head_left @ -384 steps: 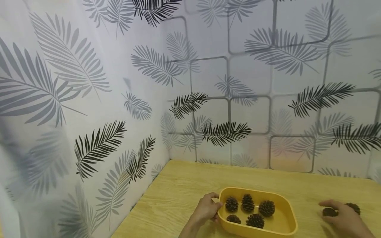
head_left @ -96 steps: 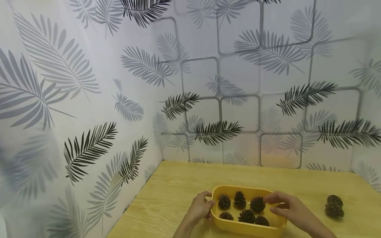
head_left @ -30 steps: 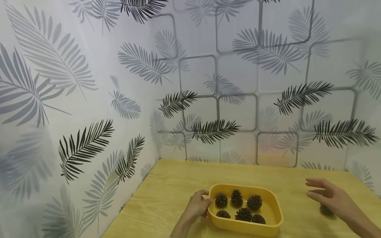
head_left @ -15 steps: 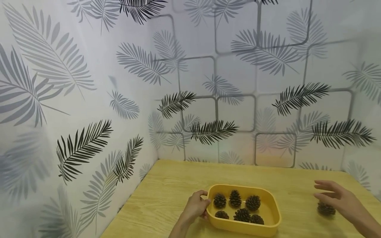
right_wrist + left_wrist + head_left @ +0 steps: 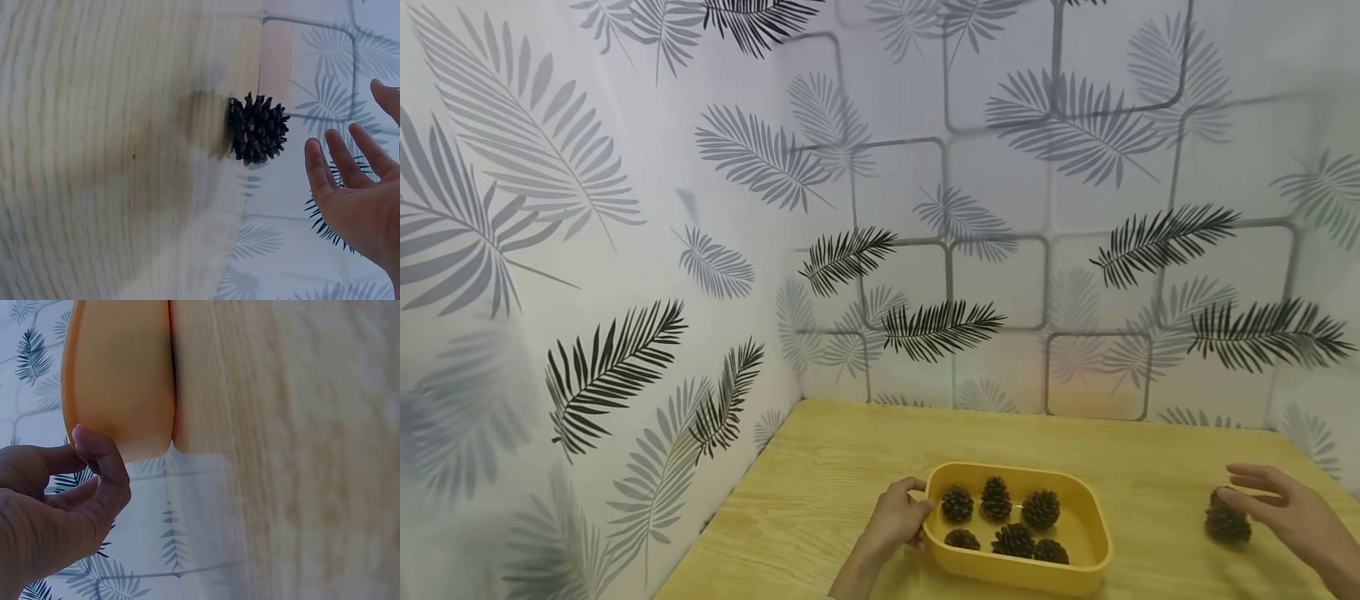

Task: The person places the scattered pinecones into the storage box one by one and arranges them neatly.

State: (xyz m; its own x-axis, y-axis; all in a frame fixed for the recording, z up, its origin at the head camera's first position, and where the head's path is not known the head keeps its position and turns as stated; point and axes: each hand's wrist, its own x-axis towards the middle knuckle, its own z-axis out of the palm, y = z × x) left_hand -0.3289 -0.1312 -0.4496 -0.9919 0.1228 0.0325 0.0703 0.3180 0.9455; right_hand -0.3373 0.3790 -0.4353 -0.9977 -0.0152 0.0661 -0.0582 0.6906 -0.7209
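Observation:
My left hand (image 5: 895, 517) pinches the left rim of a yellow plastic box (image 5: 1093, 517) between thumb and fingers; in the left wrist view, the fingers (image 5: 106, 469) curl at the edge of the box's end wall (image 5: 125, 381). Several brown pine cones (image 5: 1041, 510) lie inside the box. To the right, my right hand (image 5: 1296, 517) hovers with relaxed, parted fingers beside a pine cone (image 5: 1227, 523) on the table. Whether a second cone sits behind that one I cannot tell. In the right wrist view, a gap separates the fingertips from the cone (image 5: 257, 130).
A wood-grain table (image 5: 850, 450) carries the box and the loose cone. Leaf-patterned white sheeting (image 5: 1000, 275) rises along the table's back and left edges. The box's right side of its floor (image 5: 1078, 542) is bare.
Compared with the oldest frame, one more pine cone lies in the box. My right hand has moved from over the box to the right, beside the loose cone. The left hand keeps its hold.

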